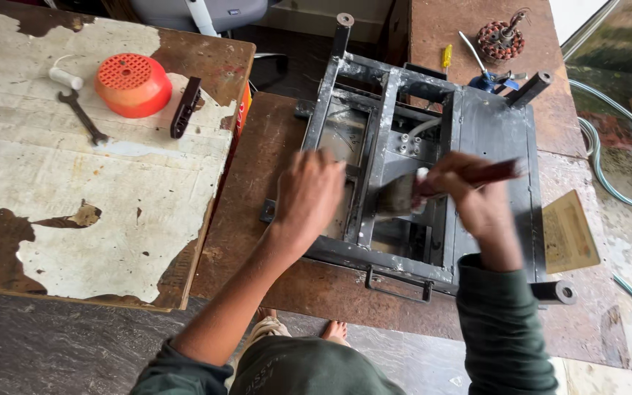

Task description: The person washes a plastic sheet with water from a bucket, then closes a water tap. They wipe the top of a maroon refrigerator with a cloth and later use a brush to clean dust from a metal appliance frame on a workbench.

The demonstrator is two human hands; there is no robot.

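A black-painted rectangular metal frame (433, 168) with corner pegs is seen lying flat on a brown rust-coloured tabletop (257, 190), at the centre of the view. The left hand (309, 194) is laid on the frame's left rail, at about nine o'clock from the frame's middle, with the fingers curled down against the metal; whether it grips the rail or merely presses on it cannot be told. The right hand (477, 194), at three o'clock from the left hand and well apart from it, is closed around the dark reddish handle of a flat paintbrush (433, 189), whose blurred bristles are pointed toward nine o'clock and held over the frame's inner bars. On a second table with a worn white, flaking top (89, 212), at ten o'clock from the frame, an orange perforated plastic cap (133, 84) is seen, with a dark steel open-ended spanner (82, 117) just beside it at eight o'clock. At one o'clock, beyond the frame, a copper-wound motor coil (501, 38) and a yellow-handled screwdriver (447, 57) are lying.
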